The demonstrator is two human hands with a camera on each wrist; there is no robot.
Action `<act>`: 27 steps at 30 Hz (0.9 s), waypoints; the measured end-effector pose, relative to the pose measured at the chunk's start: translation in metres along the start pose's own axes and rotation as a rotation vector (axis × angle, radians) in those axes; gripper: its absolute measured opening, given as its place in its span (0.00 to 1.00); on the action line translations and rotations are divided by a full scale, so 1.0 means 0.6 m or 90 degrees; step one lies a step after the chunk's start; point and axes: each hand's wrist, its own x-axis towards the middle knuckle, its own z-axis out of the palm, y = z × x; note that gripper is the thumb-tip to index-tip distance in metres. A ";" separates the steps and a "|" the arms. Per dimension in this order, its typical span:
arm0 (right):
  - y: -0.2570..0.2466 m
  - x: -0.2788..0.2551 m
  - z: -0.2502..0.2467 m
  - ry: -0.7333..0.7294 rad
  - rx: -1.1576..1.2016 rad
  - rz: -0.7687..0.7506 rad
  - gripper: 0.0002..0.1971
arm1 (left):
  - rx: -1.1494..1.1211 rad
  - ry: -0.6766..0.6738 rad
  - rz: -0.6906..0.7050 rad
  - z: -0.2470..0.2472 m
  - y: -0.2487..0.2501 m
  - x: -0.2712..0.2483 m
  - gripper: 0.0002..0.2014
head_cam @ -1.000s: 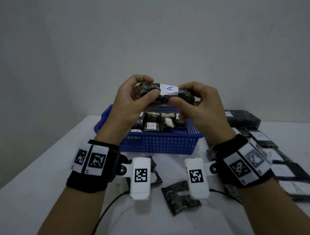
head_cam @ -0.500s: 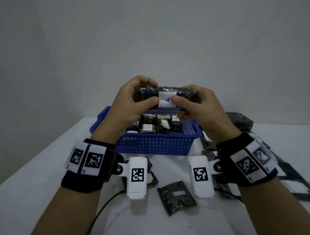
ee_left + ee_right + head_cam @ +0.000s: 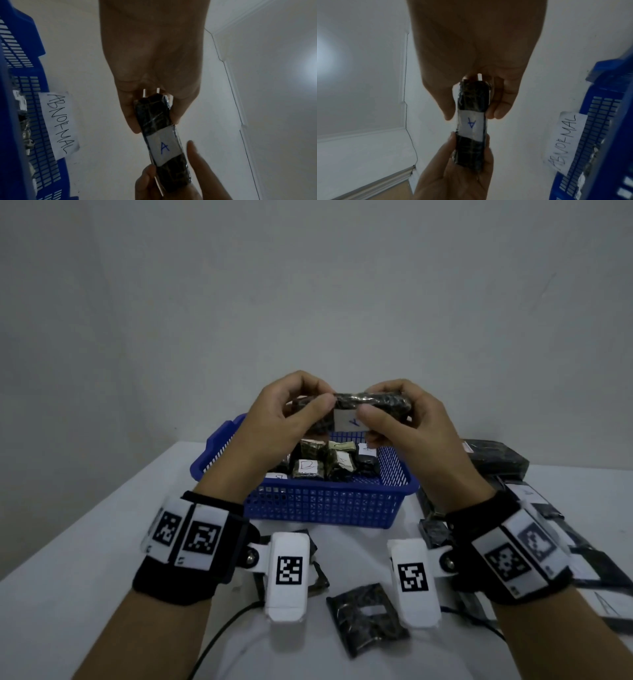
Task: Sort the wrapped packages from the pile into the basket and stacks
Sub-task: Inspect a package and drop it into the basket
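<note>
Both hands hold one long black wrapped package (image 3: 371, 402) in the air above the blue basket (image 3: 322, 505). Its white label (image 3: 163, 147) carries a blue letter A, also readable in the right wrist view on the label (image 3: 471, 125). My left hand (image 3: 291, 419) pinches the package's left end between thumb and fingers. My right hand (image 3: 397, 419) pinches the right end, thumb on the label. The basket holds several small wrapped packages (image 3: 308, 470) with white labels and bears a paper tag (image 3: 58, 125) reading ABNORMAL.
Flat black packages lie in stacks (image 3: 496, 463) on the white table to the right of the basket. One loose black package (image 3: 366, 618) lies on the table near me, between my wrists. A black cable (image 3: 219, 642) runs across the table's near edge.
The package has been turned over in my hands: its A label, first on top, now faces toward me and down. Both hands kept their hold and stayed above the basket.
</note>
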 end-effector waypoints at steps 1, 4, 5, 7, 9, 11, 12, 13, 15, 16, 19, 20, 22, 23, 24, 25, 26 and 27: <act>-0.001 0.001 0.001 0.001 0.022 0.011 0.10 | -0.004 0.000 0.010 0.001 0.000 0.001 0.04; 0.002 0.003 0.007 0.037 0.039 0.006 0.04 | -0.005 -0.015 0.033 0.004 -0.001 0.003 0.03; 0.003 0.004 0.008 0.052 0.035 -0.008 0.03 | -0.004 -0.010 0.036 0.006 -0.001 0.004 0.04; 0.005 0.003 0.009 0.071 0.011 -0.038 0.03 | -0.002 0.008 0.040 0.011 -0.002 0.004 0.04; 0.005 0.004 0.005 0.059 0.005 -0.041 0.04 | -0.003 0.016 0.042 0.013 -0.002 0.003 0.04; 0.001 0.004 -0.004 0.026 0.019 -0.026 0.05 | -0.003 0.001 0.037 0.013 0.002 0.001 0.03; -0.001 0.003 -0.009 0.016 0.018 -0.023 0.06 | -0.005 -0.011 0.022 0.013 0.003 0.000 0.04; -0.003 0.002 -0.013 0.011 0.007 -0.024 0.07 | -0.007 -0.022 -0.006 0.013 0.004 -0.001 0.07; -0.002 0.001 -0.015 0.000 -0.004 -0.021 0.11 | -0.020 -0.025 -0.070 0.013 0.004 0.000 0.11; 0.000 0.002 -0.014 -0.007 0.000 -0.011 0.13 | -0.021 -0.018 -0.080 0.013 0.002 0.002 0.12; 0.006 0.003 -0.012 -0.027 0.023 0.068 0.16 | 0.009 -0.005 -0.041 0.005 -0.003 0.001 0.17; 0.006 0.003 -0.011 -0.034 0.027 0.093 0.15 | 0.016 -0.009 -0.029 0.003 -0.004 0.000 0.19; 0.007 0.002 -0.007 -0.017 0.016 0.098 0.13 | 0.026 -0.017 -0.011 0.002 -0.005 -0.001 0.21; 0.007 0.002 -0.006 0.002 0.008 0.084 0.12 | 0.037 -0.018 0.002 0.005 -0.004 -0.002 0.21; 0.006 0.003 -0.006 0.016 -0.001 0.067 0.12 | 0.052 -0.018 0.020 0.007 -0.004 -0.002 0.22; 0.007 0.003 -0.007 0.020 -0.010 0.051 0.13 | 0.065 -0.020 0.036 0.009 -0.005 -0.002 0.22; 0.006 0.004 -0.008 0.015 -0.016 0.037 0.13 | 0.074 -0.026 0.047 0.011 -0.005 -0.001 0.22; 0.005 0.004 -0.010 0.004 -0.020 0.021 0.13 | 0.078 -0.031 0.047 0.012 -0.003 -0.001 0.20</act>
